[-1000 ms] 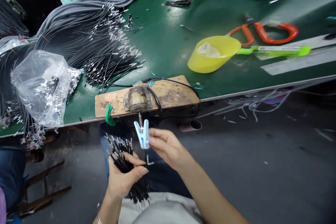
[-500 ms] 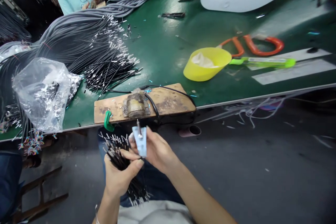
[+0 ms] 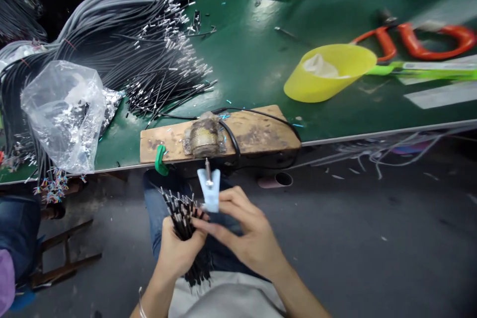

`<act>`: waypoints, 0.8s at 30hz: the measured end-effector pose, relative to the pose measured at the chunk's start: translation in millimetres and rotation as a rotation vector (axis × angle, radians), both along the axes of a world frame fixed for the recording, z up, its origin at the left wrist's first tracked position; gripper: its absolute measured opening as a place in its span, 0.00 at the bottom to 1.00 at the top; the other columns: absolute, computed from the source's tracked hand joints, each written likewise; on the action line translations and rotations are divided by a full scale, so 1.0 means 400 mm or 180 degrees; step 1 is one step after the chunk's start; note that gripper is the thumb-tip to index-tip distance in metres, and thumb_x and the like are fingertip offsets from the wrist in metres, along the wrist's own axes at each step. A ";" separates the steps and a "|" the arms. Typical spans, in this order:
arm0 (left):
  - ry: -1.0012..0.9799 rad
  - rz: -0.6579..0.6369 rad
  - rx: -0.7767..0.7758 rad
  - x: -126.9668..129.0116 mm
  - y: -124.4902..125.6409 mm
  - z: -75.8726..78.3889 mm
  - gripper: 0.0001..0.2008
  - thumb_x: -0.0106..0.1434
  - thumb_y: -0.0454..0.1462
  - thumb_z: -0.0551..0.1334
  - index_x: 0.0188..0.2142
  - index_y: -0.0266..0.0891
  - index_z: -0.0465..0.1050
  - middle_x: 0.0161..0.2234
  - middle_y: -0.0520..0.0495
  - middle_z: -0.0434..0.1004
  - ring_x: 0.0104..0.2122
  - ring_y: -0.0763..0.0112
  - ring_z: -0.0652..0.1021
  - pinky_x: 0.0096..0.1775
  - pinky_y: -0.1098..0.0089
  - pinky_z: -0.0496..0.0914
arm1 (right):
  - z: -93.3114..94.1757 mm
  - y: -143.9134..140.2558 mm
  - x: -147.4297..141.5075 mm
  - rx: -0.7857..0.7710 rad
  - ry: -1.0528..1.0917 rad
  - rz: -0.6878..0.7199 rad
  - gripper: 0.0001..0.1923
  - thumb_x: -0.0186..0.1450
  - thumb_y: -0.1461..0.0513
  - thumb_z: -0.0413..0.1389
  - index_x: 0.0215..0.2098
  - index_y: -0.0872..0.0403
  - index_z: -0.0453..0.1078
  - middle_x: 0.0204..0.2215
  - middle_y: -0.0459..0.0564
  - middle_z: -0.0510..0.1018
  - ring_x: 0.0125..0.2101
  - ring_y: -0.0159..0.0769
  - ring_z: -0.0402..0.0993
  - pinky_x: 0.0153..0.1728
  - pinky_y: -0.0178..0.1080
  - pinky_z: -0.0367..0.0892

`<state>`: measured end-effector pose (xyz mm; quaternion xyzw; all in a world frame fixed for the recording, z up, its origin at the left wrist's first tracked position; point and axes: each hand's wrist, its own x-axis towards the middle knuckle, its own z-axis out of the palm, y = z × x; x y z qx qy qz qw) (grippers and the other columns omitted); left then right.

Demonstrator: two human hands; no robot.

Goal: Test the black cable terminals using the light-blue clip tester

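A green table (image 3: 253, 59) carries a great heap of grey cables (image 3: 112, 25), a yellow scoop (image 3: 328, 79) and a wooden block (image 3: 257, 131) clamped at its near edge. Below that edge, over the lap, the left hand (image 3: 179, 253) is clenched round a bundle of black wires (image 3: 184, 218), while the right hand (image 3: 249, 238) pinches a pale blue clip (image 3: 210, 191) just beside the wire tips

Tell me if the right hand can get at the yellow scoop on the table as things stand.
Probably, but not freely. The right hand pinches a pale blue clip beside the wire bundle. Bare green table lies before the yellow scoop, though it sits well forward and to the right.
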<state>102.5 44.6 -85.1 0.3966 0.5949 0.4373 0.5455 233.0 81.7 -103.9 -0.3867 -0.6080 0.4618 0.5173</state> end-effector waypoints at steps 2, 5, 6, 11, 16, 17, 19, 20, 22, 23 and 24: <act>0.0034 -0.0128 -0.0138 0.004 -0.004 -0.001 0.07 0.51 0.31 0.62 0.18 0.32 0.72 0.18 0.52 0.65 0.20 0.77 0.66 0.24 0.74 0.63 | 0.024 -0.001 -0.007 0.0354 -0.0406 0.0214 0.02 0.58 0.66 0.57 0.29 0.53 0.72 0.26 0.48 0.71 0.29 0.36 0.64 0.30 0.38 0.60; 0.0134 -0.0183 -0.0266 0.005 -0.009 0.003 0.10 0.52 0.31 0.60 0.16 0.32 0.68 0.14 0.56 0.56 0.17 0.82 0.56 0.19 0.77 0.54 | 0.035 0.001 -0.009 0.0362 -0.0510 0.0225 0.08 0.62 0.67 0.51 0.27 0.54 0.68 0.25 0.48 0.68 0.29 0.35 0.63 0.29 0.39 0.61; 0.0161 -0.0188 -0.0292 0.005 -0.010 0.006 0.09 0.52 0.31 0.60 0.17 0.32 0.69 0.14 0.56 0.56 0.17 0.82 0.56 0.19 0.77 0.53 | 0.033 0.001 -0.008 0.0318 -0.0513 0.0166 0.08 0.62 0.68 0.50 0.27 0.54 0.67 0.25 0.48 0.67 0.29 0.36 0.63 0.29 0.39 0.61; 0.0163 -0.0192 -0.0377 0.012 -0.011 0.013 0.06 0.48 0.28 0.60 0.16 0.32 0.67 0.15 0.55 0.58 0.18 0.81 0.58 0.20 0.76 0.55 | 0.017 -0.007 -0.003 0.0478 -0.0704 0.0255 0.02 0.60 0.66 0.55 0.29 0.54 0.68 0.28 0.48 0.68 0.31 0.36 0.62 0.31 0.39 0.61; 0.0050 0.0041 -0.0490 0.013 -0.012 -0.001 0.06 0.49 0.33 0.63 0.19 0.33 0.67 0.14 0.56 0.59 0.15 0.81 0.60 0.19 0.76 0.56 | 0.019 -0.007 -0.003 0.0464 -0.0363 0.0015 0.09 0.60 0.69 0.53 0.22 0.54 0.64 0.20 0.44 0.64 0.24 0.33 0.60 0.25 0.36 0.57; 0.0008 0.0099 -0.0512 0.012 -0.013 -0.005 0.07 0.49 0.35 0.63 0.21 0.33 0.68 0.13 0.56 0.61 0.15 0.81 0.62 0.19 0.75 0.58 | 0.019 -0.007 -0.005 0.0456 -0.0294 -0.0084 0.10 0.60 0.69 0.53 0.21 0.54 0.63 0.19 0.44 0.63 0.24 0.32 0.59 0.24 0.36 0.57; -0.0106 0.0200 -0.0549 0.010 -0.018 -0.013 0.10 0.50 0.39 0.65 0.24 0.33 0.69 0.13 0.56 0.62 0.13 0.80 0.63 0.18 0.75 0.59 | 0.017 -0.012 -0.014 0.0508 -0.0185 -0.0362 0.11 0.59 0.71 0.53 0.21 0.54 0.63 0.19 0.44 0.63 0.24 0.32 0.58 0.24 0.35 0.56; -0.0171 0.0256 -0.0556 0.010 -0.020 -0.017 0.12 0.49 0.41 0.66 0.26 0.34 0.69 0.13 0.56 0.63 0.13 0.80 0.64 0.18 0.75 0.59 | 0.014 -0.016 -0.020 0.0538 -0.0104 -0.0518 0.10 0.58 0.72 0.53 0.22 0.54 0.63 0.19 0.44 0.63 0.24 0.32 0.58 0.25 0.35 0.55; -0.0323 0.0332 -0.0554 0.013 -0.025 -0.023 0.15 0.48 0.45 0.66 0.27 0.36 0.67 0.13 0.57 0.61 0.12 0.80 0.63 0.17 0.75 0.59 | 0.005 -0.025 -0.033 0.0429 0.0168 -0.0661 0.09 0.59 0.72 0.53 0.23 0.54 0.66 0.21 0.44 0.64 0.25 0.32 0.59 0.26 0.35 0.56; -0.0405 0.0349 -0.0546 0.015 -0.026 -0.026 0.17 0.48 0.47 0.66 0.27 0.36 0.67 0.12 0.58 0.60 0.11 0.80 0.62 0.17 0.75 0.59 | 0.000 -0.028 -0.038 0.0252 0.0359 -0.0581 0.08 0.59 0.71 0.53 0.24 0.54 0.67 0.22 0.45 0.66 0.26 0.32 0.61 0.26 0.36 0.57; -0.0487 0.0345 -0.0540 0.017 -0.027 -0.027 0.18 0.48 0.49 0.65 0.27 0.37 0.66 0.11 0.58 0.59 0.11 0.81 0.61 0.16 0.75 0.58 | -0.005 -0.031 -0.043 -0.0003 0.0588 -0.0397 0.08 0.60 0.69 0.53 0.25 0.54 0.69 0.23 0.46 0.67 0.27 0.32 0.62 0.27 0.36 0.58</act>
